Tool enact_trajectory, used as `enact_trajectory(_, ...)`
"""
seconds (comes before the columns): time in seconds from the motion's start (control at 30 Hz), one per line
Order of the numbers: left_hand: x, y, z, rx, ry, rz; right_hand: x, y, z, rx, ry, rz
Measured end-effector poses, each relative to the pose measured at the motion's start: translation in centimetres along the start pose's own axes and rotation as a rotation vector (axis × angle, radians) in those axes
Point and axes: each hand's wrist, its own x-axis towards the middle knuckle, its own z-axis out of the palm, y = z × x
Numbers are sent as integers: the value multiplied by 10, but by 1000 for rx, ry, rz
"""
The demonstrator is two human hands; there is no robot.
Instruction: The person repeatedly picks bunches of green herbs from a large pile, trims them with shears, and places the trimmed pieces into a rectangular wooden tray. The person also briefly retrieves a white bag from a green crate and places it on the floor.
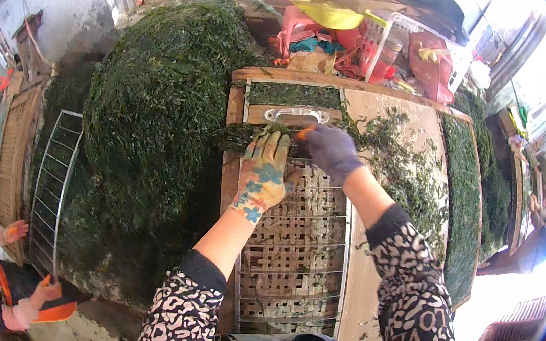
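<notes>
My left hand (265,169), in a pale glove with blue flowers, lies with its fingers stretched out over a strip of dark green seaweed (236,137). Beside it, my right hand (334,152), in a purple-grey glove, has its fingers bent inward by the same strip; orange shows at their tips, and what they hold is hidden. Under both hands lies a woven slatted mat (291,241) within a metal frame (345,268) with thin crossbars. Just beyond my hands is a wooden block (257,113) with a clear handle (297,114).
A large seaweed heap (160,88) rises to the left, near a metal rack (54,178). Loose seaweed (404,159) covers part of the wooden board (370,264) at right. Behind stand a white basket (388,38) and a yellow bowl (330,14). Another person's hands (43,292) are at lower left.
</notes>
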Motion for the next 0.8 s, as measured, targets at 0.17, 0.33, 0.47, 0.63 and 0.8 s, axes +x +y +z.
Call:
enact_trajectory(0.17, -2, 1, 5, 26, -163, -43, -12, 26, -17, -262, -159, 91)
enact_trajectory(0.33, -3, 3, 1, -139, 27, 107, -4, 7, -19, 22, -65, 109)
enact_trajectory(0.47, 5, 11, -2, 126, -424, -242, 6, -6, -12, 72, -271, 150)
enact_trajectory(0.63, 12, 22, 9, 134, -509, -369, 36, -38, -19, 76, -211, 0)
enact_trajectory(0.8, 10, 24, 23, -80, -652, -258, 71, -119, -3, -40, -376, -254)
